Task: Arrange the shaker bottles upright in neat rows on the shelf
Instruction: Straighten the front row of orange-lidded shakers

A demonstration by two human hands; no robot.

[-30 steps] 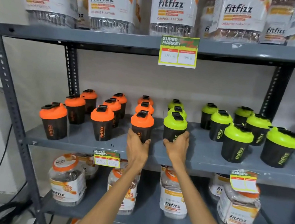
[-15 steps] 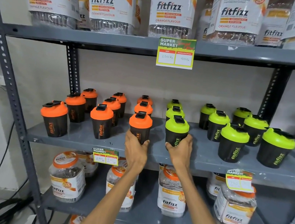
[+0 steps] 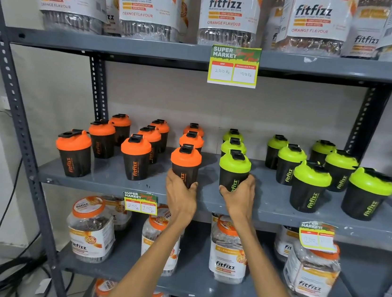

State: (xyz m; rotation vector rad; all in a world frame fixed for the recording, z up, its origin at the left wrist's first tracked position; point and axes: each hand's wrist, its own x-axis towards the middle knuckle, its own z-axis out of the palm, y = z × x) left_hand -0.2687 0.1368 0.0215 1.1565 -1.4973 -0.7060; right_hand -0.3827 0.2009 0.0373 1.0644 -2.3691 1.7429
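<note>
Black shaker bottles stand upright in rows on the grey middle shelf (image 3: 111, 182), orange-lidded ones on the left and green-lidded ones on the right. My left hand (image 3: 180, 195) grips the base of the front orange-lidded shaker (image 3: 185, 162) near the shelf's front edge. Beside it, my right hand (image 3: 239, 198) holds the front green-lidded shaker (image 3: 234, 169) from below and from the right. Both bottles stand upright at the head of their rows, a small gap between them. Behind each, two more shakers line up toward the wall.
Large fitfizz jars (image 3: 227, 11) fill the shelf above, and more jars (image 3: 92, 229) sit on the shelf below. Price tags (image 3: 233, 65) hang from the shelf edges. A perforated grey upright (image 3: 15, 106) frames the left side. Black cables (image 3: 2, 272) lie on the floor.
Both hands have slid down and slightly apart on their bottles, and the two front shakers now sit a little closer to the shelf's front edge. The view shifted slightly.
</note>
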